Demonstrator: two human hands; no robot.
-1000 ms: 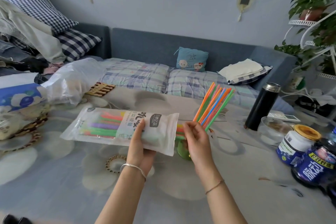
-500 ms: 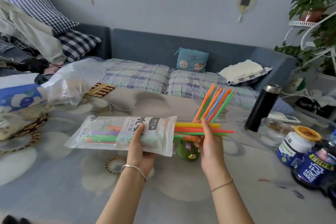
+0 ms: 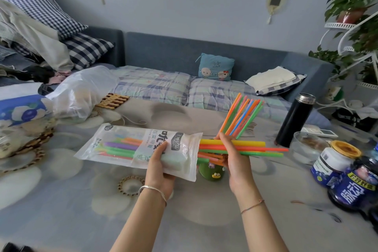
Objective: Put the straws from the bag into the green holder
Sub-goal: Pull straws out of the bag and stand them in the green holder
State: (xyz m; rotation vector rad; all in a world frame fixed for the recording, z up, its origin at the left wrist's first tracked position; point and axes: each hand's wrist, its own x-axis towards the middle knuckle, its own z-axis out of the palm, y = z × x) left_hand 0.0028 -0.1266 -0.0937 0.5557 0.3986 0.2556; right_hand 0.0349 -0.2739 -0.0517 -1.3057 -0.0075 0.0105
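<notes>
Your left hand (image 3: 161,161) is clamped around the open end of the straw bag (image 3: 141,147), holding it flat above the worktop (image 3: 81,210). Your right hand (image 3: 235,155) pinches a bundle of drinking straws (image 3: 241,147) that is partly drawn out of the bag's mouth. Their long axis runs level, left to right, free ends pointing right toward the black flask (image 3: 294,120). The green holder (image 3: 211,172) stands just below your hands, already carrying straws (image 3: 243,116) that fan up and right. Swinging the bundle upright could sweep those standing straws or tip the small holder; a loose pinch might spill thinner straws.
</notes>
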